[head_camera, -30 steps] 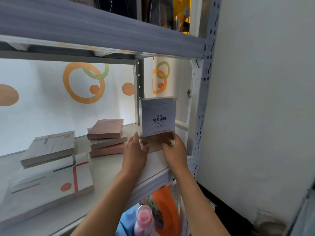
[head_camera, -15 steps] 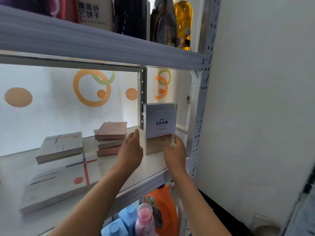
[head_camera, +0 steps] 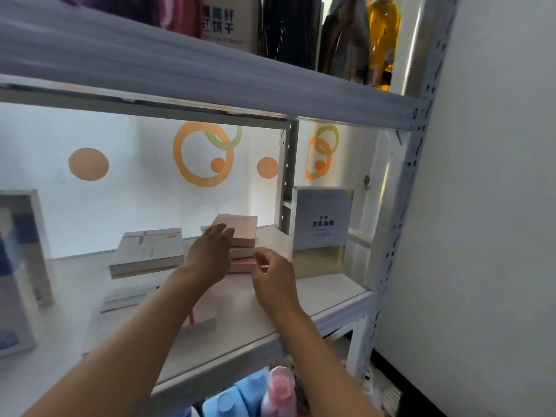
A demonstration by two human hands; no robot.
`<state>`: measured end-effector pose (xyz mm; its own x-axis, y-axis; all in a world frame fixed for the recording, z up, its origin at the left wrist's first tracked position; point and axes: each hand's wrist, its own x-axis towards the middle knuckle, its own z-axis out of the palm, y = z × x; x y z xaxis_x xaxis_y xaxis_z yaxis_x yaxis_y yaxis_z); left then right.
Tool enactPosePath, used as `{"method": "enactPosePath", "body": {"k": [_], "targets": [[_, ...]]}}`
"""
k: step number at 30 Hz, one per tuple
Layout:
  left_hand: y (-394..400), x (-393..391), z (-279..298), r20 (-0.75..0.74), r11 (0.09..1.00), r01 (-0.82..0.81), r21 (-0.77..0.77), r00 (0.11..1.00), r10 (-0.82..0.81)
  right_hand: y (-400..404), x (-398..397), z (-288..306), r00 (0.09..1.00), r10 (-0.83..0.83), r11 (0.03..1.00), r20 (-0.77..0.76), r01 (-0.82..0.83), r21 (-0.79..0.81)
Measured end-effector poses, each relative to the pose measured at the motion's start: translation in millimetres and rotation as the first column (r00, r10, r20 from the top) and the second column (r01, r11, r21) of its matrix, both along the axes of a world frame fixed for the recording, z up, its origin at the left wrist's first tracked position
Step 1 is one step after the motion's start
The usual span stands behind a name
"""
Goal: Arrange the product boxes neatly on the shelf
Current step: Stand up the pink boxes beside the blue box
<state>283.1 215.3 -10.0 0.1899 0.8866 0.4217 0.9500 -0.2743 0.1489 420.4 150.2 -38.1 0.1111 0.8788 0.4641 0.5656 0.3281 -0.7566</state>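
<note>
Both hands have left the upright box, which stands alone at the shelf's back right corner. Left hand lies with straight fingers against the stack of pink boxes toward the back edge. Right hand, fingers curled, seems to pinch the stack's near corner, though blur hides contact.
</note>
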Motion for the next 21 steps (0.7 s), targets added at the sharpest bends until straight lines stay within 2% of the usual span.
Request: {"method": "enactPosePath", "body": {"k": [4, 6, 10, 17, 19, 21], "targets": [[20, -8, -9, -0.111, 0.992, -0.059, -0.108, 0.993, 0.047, 7, 0, -7, 0.998, -0.014, 0.999, 0.063, 0.017, -0.036], [24, -8, -13, -0.128, 0.992, -0.070, -0.108, 0.990, 0.055, 8, 0, -8, 0.995, -0.037, 0.998, 0.098, 0.041, -0.043], [20, -7, -14, -0.183, 0.996, -0.077, 0.037, 0.980, 0.083, 9, -3, -10, 0.988, -0.058, 0.995, 0.144, 0.068, -0.071], [-2, -7, -9, -0.257, 0.971, -0.054, 0.232, 0.959, 0.115, 4, -5, -7, 0.986, -0.101, 0.991, 0.131, 0.111, -0.071], [-10, -10, -9, -0.222, 0.967, -0.021, 0.255, 0.972, 0.080, 1, -6, -6, 0.986, -0.107, 0.991, 0.127, 0.116, -0.061], [-17, -15, -6, -0.126, 0.951, 0.035, 0.307, 0.992, 0.004, -2, -7, -5, 0.989, -0.106, 0.992, 0.107, 0.113, -0.056]]}}
